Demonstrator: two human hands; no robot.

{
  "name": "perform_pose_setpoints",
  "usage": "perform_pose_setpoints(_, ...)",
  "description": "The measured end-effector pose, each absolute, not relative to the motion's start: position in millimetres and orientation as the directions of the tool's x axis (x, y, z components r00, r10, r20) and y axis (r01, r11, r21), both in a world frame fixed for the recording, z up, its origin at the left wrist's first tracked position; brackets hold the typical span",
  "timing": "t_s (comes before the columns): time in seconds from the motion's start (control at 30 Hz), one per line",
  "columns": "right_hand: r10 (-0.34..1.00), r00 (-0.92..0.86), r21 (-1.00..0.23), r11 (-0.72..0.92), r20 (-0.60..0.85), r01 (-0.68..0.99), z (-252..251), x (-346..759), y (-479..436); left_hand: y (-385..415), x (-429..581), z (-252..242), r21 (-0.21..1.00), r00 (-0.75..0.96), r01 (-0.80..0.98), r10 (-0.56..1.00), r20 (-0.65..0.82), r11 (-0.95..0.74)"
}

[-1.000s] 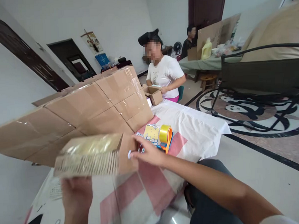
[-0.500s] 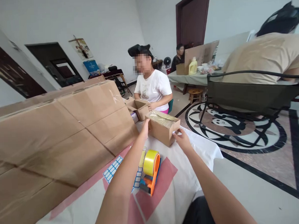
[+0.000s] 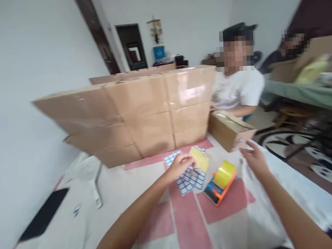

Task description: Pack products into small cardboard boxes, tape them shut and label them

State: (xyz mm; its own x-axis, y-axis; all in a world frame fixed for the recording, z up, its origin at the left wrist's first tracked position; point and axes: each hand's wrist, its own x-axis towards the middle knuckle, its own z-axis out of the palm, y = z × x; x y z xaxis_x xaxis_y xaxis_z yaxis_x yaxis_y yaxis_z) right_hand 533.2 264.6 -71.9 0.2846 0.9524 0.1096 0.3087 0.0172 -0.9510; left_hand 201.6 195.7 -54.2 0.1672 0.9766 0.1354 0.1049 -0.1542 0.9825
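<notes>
My left hand [image 3: 182,165] is over the blue-and-white label sheets [image 3: 186,182], beside a yellow sheet [image 3: 201,160]. Its fingers are curled and blurred, so whether they grip anything is unclear. At the near end of a small cardboard box [image 3: 229,131] is my right hand [image 3: 252,153], fingers apart, close to a small white spot on the box. The box has clear tape across its top. Between my hands lies an orange tape dispenser [image 3: 220,186] with a yellow roll.
Large cardboard boxes [image 3: 146,114] stand along the far side of the table. A white fly-swatter-like item [image 3: 95,186] and a black flat object [image 3: 45,214] lie at left. A person in a white shirt [image 3: 238,88] sits beyond the small box.
The view has swung left. My left hand has left the small box and moved over the label sheets. My right hand remains by the box end, its fingers now apart.
</notes>
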Motion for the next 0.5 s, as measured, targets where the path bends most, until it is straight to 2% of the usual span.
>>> perform_pose_setpoints(0.03,0.947,0.289,-0.942,0.041,0.143,0.332,-57,526,255,166,162,-54,0.976,0.162,0.150,0.978,0.133,-0.157)
perform_pose_setpoints(0.1,0.892,0.231,-0.837,0.237,0.389,0.494,-27,498,230,113,74,-53,0.958,0.069,0.240,0.987,0.146,-0.158)
perform_pose_setpoints(0.13,0.825,0.215,-0.756,0.332,0.523,0.564,-14,476,214,90,28,-52,0.947,-0.013,0.280,0.986,0.167,-0.157)
perform_pose_setpoints(0.2,0.789,0.099,-0.673,0.444,0.607,0.592,5,414,178,56,-64,-50,0.928,-0.237,0.345,0.943,0.235,-0.144)
perform_pose_setpoints(0.3,0.786,-0.308,-0.678,0.618,0.535,0.399,5,277,126,34,-187,-47,0.920,-0.602,0.383,0.734,0.315,-0.080)
perform_pose_setpoints(0.37,0.670,-0.591,-0.719,0.664,0.449,0.206,-8,165,100,43,-251,-49,0.933,-0.770,0.357,0.556,0.314,-0.032)
perform_pose_setpoints(0.43,0.541,-0.750,-0.788,0.615,0.380,0.044,-25,48,86,68,-300,-55,0.956,-0.869,0.295,0.414,0.269,-0.003)
perform_pose_setpoints(0.5,0.520,-0.772,-0.833,0.553,0.365,-0.020,-41,-63,88,103,-335,-63,0.977,-0.922,0.213,0.333,0.199,0.005)
